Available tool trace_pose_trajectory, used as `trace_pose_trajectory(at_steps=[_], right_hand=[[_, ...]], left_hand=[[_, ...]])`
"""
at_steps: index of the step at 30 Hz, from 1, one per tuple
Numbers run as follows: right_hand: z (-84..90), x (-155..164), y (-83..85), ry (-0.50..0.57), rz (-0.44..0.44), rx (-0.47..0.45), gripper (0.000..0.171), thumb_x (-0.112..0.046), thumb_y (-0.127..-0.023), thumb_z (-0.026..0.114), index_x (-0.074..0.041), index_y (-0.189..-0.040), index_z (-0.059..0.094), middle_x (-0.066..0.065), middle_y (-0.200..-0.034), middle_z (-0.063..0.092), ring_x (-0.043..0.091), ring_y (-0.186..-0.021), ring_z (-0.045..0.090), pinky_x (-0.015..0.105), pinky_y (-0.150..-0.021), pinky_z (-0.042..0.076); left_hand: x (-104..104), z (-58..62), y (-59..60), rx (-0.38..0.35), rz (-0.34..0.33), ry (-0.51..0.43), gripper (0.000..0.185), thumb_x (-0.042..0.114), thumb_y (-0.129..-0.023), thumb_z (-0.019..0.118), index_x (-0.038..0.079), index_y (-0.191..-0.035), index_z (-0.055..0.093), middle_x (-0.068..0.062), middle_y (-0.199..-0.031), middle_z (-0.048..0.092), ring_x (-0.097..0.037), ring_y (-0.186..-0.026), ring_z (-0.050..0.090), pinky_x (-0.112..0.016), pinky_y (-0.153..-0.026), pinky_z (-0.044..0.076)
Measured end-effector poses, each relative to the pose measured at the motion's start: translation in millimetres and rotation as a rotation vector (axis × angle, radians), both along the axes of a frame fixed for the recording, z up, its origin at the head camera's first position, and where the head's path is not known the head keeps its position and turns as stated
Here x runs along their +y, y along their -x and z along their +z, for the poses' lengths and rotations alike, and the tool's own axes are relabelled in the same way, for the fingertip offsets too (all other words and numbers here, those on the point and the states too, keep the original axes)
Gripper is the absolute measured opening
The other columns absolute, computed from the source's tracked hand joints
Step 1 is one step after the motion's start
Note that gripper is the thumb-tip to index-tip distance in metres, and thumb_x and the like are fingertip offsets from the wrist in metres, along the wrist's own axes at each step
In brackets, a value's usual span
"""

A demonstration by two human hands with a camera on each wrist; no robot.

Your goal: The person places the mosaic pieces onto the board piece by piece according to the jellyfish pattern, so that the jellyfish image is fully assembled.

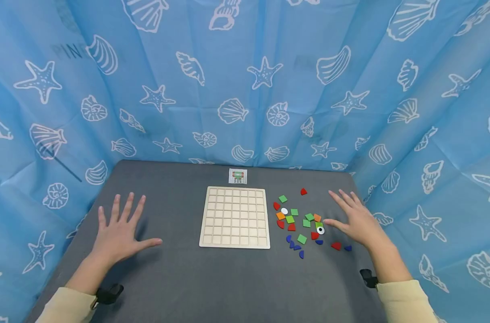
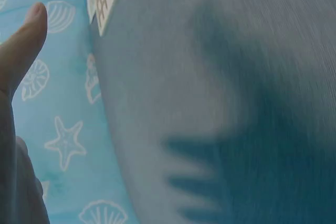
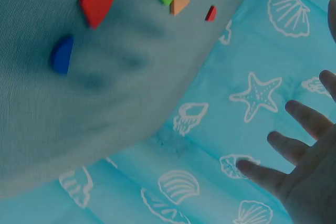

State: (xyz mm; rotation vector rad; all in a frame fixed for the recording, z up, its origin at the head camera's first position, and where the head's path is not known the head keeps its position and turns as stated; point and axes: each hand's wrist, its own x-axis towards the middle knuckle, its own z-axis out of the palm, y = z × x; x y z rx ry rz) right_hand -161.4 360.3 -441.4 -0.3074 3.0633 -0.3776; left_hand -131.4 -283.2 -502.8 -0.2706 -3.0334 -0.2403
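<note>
Watching from afar, I judge that the pale grid board (image 1: 235,219), lying nearer the far edge of the table (image 1: 180,278) than the near one, could be jogged askew by a heavy press on one side, while the loose coloured pieces (image 1: 306,223) between it and the right edge could scatter, the outermost even dropping off, through a low sweep. I see the left grip (image 1: 119,237) just inside the left edge, spread wide, holding and touching nothing; the right grip (image 1: 356,223), over the right edge, is likewise splayed and empty.
</note>
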Motion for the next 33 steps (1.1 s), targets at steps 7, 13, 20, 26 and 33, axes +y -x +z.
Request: trace_pose_trajectory(at_steps=[7,13,20,26,33], right_hand=[[-12.3,-16.5,6.6,0.125,0.012,0.060,0.067,-0.041,-0.093,0.072,-0.005,-0.145,0.051,0.024,-0.128,0.060,0.042,-0.113,0.058,0.062,-0.090,0.051],[-27.5,-39.0,9.1,0.214,0.001,0.100,0.039,-0.024,-0.090,0.077,0.001,-0.118,0.066,0.015,-0.102,0.068,0.027,-0.087,0.063,0.048,-0.075,0.055],[-56.7,-65.8,9.8,0.271,-0.054,0.055,0.036,-0.025,-0.088,0.080,-0.001,-0.114,0.068,0.013,-0.098,0.070,0.022,-0.084,0.064,0.045,-0.075,0.058],[-74.4,-87.3,12.2,0.244,-0.135,-0.012,0.041,-0.033,-0.086,0.081,0.000,-0.106,0.067,0.006,-0.085,0.067,0.018,-0.073,0.061,0.041,-0.070,0.055],[-89.0,-103.9,17.3,0.181,-0.289,-0.131,0.040,-0.038,-0.084,0.082,-0.007,-0.082,0.058,0.002,-0.064,0.051,0.018,-0.058,0.048,0.029,-0.053,0.037]], left_hand=[[31.8,-15.2,3.0,0.031,-0.033,-0.093,0.134,0.086,-0.068,0.065,0.019,-0.165,0.001,-0.013,-0.171,0.001,-0.039,-0.155,-0.015,-0.071,-0.119,-0.004],[61.7,-27.6,4.2,0.000,-0.074,-0.202,0.134,0.079,-0.068,0.073,0.013,-0.164,0.006,-0.015,-0.170,0.014,-0.041,-0.156,0.003,-0.069,-0.120,0.008],[93.0,-43.6,6.9,-0.089,-0.112,-0.331,0.131,0.069,-0.069,0.080,0.008,-0.163,0.012,-0.016,-0.169,0.017,-0.040,-0.156,0.008,-0.066,-0.122,0.010],[114.7,-55.3,12.1,-0.186,-0.140,-0.433,0.127,0.062,-0.069,0.084,0.003,-0.161,0.019,-0.018,-0.167,0.021,-0.040,-0.156,0.011,-0.063,-0.123,0.014],[129.0,-69.2,24.6,-0.245,-0.162,-0.498,0.126,0.058,-0.070,0.086,0.005,-0.162,0.019,-0.017,-0.168,0.019,-0.041,-0.156,0.009,-0.063,-0.123,0.015]])
